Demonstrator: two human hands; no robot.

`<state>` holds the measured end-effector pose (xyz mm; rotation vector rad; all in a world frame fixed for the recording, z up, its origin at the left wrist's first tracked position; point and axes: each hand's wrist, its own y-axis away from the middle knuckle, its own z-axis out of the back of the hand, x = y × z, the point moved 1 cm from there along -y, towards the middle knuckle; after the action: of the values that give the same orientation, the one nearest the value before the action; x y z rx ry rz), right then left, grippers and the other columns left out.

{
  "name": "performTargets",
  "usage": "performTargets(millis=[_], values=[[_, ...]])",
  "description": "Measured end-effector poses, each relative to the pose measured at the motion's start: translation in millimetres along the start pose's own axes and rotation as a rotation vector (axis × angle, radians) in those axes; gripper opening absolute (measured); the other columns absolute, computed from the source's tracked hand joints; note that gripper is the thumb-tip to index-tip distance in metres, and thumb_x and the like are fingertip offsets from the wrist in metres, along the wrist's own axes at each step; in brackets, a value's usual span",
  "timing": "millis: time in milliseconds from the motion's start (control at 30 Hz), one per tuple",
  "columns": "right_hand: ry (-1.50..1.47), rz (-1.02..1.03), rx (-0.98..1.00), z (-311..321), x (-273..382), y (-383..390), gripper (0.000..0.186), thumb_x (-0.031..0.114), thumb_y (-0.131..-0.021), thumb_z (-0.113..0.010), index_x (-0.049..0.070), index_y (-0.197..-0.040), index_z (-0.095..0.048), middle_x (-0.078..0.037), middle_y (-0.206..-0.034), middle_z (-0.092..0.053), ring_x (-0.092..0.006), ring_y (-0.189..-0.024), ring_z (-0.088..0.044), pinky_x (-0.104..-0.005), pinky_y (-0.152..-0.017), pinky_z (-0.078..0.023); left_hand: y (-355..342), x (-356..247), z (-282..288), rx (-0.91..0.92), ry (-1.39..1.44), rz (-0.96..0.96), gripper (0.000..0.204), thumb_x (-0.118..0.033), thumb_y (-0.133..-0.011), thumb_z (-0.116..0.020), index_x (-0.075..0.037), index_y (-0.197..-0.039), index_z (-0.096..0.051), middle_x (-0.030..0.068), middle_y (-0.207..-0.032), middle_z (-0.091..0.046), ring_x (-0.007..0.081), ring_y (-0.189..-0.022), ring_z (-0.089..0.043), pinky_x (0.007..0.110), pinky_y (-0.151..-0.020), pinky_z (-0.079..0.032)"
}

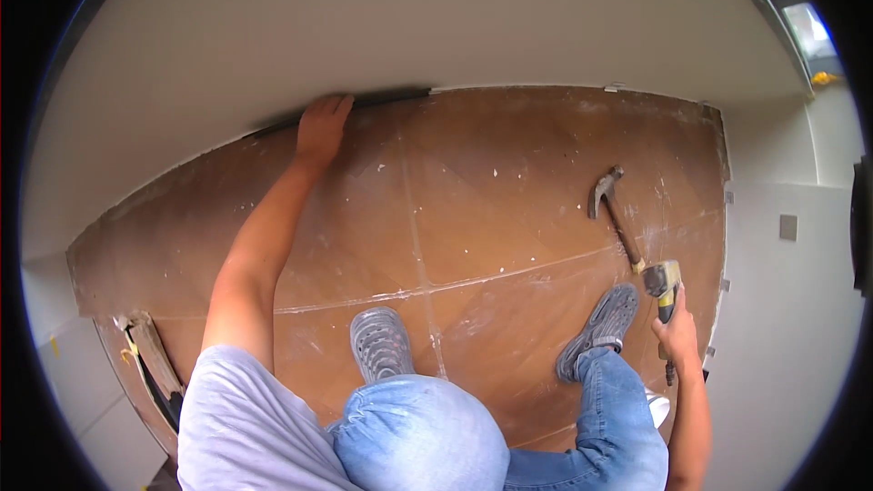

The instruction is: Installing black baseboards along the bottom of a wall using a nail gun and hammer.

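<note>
My left hand reaches forward to the far wall's foot. Its fingers bend over a thin black skirting strip lying along the joint of wall and floor, and hide part of it. At the right, my right hand is wrapped round the grip of a yellow and dark cordless drill. The drill is held above the floor, its bit end pointing down toward me. A claw hammer with a worn wooden handle lies on the floor beyond the drill, its head away from me.
Brown tiles with pale joints and white specks cover the floor. My grey clogs stand apart on it. White walls rise ahead and at the right, where a grey square plate sits. Broken boards and dark strips lie at the left.
</note>
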<state>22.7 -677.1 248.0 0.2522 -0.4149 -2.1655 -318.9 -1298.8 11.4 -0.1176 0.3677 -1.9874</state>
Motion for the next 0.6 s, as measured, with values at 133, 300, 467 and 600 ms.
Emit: performTargets(millis=[133,300,467,600], values=[[0.322,0.249,0.316,17,56,59,0.111,0.015,-0.073,-0.078,-0.001,-0.159,-0.011,-0.033,-0.098,-0.068,-0.0478,-0.088,-0.069,-0.0513,-0.082,-0.056,6,14,-3,-0.185,-0.023,-0.077,0.031,-0.005,-0.086,-0.062,-0.007,-0.117,-0.066,0.0114,-0.108,-0.067,0.0322,-0.103,-0.064,0.044,-0.091,-0.052],[0.336,0.594,0.436,-9,134,62,0.107,0.016,-0.076,-0.078,-0.001,-0.158,-0.012,-0.027,-0.11,-0.068,-0.0436,-0.09,-0.069,-0.0516,-0.077,-0.056,10,2,-5,-0.296,-0.073,-0.004,0.024,-0.008,-0.088,-0.064,-0.008,-0.111,-0.067,0.0106,-0.107,-0.066,0.0331,-0.102,-0.064,0.044,-0.087,-0.053],[0.236,0.839,0.17,-90,220,17,0.107,0.019,-0.076,-0.08,0.0,-0.159,-0.016,-0.02,-0.105,-0.07,-0.0373,-0.087,-0.072,-0.0468,-0.074,-0.056,-4,-35,-20,-0.265,0.184,0.264,0.019,-0.027,-0.095,-0.066,-0.008,-0.096,-0.069,0.0085,-0.09,-0.068,0.0301,-0.083,-0.067,0.046,-0.076,-0.054],[0.201,0.991,-0.035,-141,277,-21,0.098,0.018,-0.076,-0.076,-0.002,-0.157,-0.024,-0.016,-0.093,-0.07,-0.0308,-0.075,-0.072,-0.0403,-0.065,-0.056,-21,-34,-22,0.064,0.49,0.686,0.052,-0.054,-0.096,-0.063,-0.005,-0.082,-0.072,0.0105,-0.073,-0.07,0.027,-0.07,-0.069,0.042,-0.07,-0.053]])
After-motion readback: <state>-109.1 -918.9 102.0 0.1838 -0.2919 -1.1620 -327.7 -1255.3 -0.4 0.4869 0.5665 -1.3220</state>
